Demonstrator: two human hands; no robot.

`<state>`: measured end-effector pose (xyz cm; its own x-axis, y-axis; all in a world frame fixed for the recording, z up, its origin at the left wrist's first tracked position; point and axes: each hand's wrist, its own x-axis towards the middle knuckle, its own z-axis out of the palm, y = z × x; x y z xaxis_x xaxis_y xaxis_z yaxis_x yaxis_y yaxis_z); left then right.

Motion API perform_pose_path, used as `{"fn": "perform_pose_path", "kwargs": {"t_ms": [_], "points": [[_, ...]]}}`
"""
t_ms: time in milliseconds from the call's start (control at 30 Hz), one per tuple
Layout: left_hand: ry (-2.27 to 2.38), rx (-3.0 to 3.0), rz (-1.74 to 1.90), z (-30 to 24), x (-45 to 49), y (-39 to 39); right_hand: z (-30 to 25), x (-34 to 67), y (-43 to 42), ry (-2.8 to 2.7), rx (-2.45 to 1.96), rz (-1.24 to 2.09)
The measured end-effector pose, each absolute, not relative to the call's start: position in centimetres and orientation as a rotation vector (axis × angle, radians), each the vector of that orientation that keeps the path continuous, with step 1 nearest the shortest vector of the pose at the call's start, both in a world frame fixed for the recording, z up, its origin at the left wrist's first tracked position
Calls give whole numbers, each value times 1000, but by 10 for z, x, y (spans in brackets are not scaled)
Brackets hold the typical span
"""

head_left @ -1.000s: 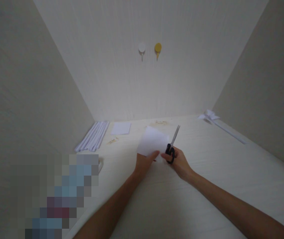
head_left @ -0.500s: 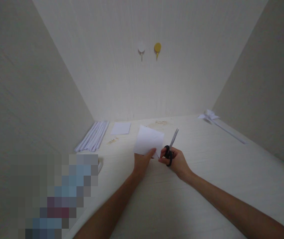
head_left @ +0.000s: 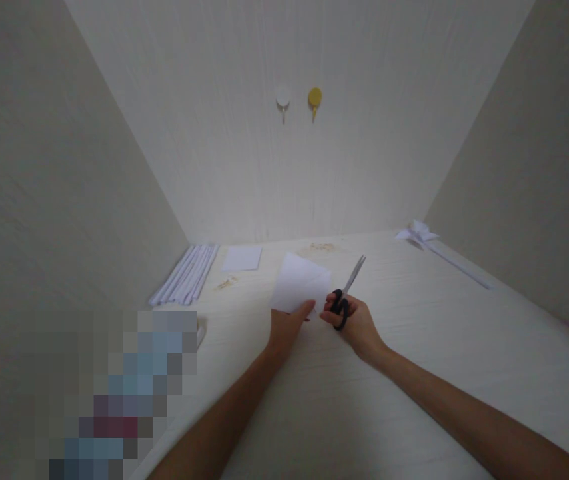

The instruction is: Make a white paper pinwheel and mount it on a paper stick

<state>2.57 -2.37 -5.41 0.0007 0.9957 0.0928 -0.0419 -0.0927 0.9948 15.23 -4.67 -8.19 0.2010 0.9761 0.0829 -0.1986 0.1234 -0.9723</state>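
A white sheet of paper is pinched by my left hand, the thumb lying over its lower edge. To the right, my right hand holds black-handled scissors with the blades pointing up and away from me. The blades look almost closed and stand apart from the sheet. My right fingertips are close to the sheet's lower right corner; whether they touch it I cannot tell.
Rolled paper sticks lie at the back left beside a square paper stack. Rubber bands are in front of it. A paper flower on a stick rests at the back right. Two hooks, one yellow, are on the wall.
The paper has shifted slightly right and turned a little in my left hand. The scissors have tilted a bit further to the right.
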Motion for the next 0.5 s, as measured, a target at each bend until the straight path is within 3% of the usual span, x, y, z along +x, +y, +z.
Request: {"fn": "perform_pose_path", "kwargs": {"t_ms": [500], "points": [[1104, 1294, 1279, -59, 26, -22, -78, 151, -48, -1012, -1077, 1086]]}}
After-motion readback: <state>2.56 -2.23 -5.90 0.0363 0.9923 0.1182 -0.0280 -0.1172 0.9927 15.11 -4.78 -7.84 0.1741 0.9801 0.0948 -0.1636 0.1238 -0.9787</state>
